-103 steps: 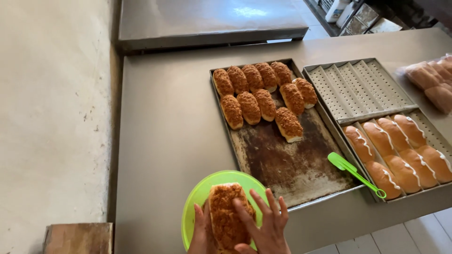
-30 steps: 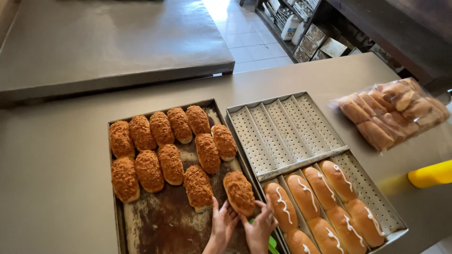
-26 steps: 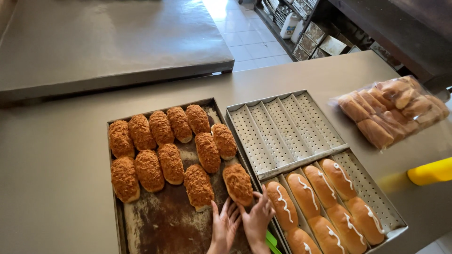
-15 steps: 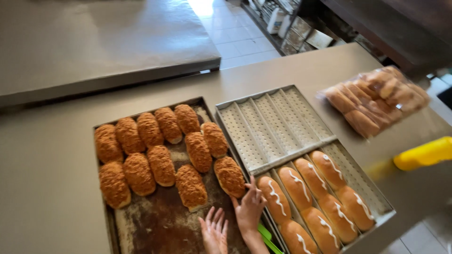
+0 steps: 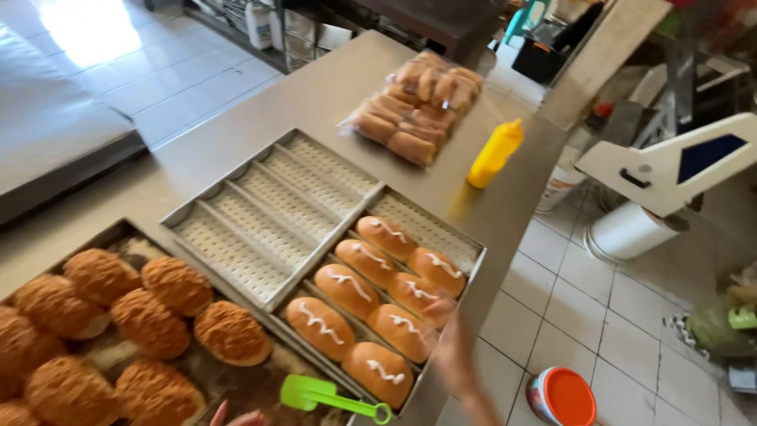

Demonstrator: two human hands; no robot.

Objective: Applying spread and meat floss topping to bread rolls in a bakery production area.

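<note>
Since the earlier frame, the right hand (image 5: 456, 356) is lifted off the crumbed bun (image 5: 233, 333), now on the dark tray (image 5: 236, 383); blurred, finger state indeterminate. Left hand (image 5: 236, 416) fingertips are barely seen beside green tongs (image 5: 331, 394).

Bare right hand (image 5: 453, 355), blurred, sleeveless forearm

Your glazed buns (image 5: 377, 297): seven golden ovals with white icing squiggles | lying flat in two rows | perforated tray (image 5: 268, 217), at the bench's near edge.
</note>
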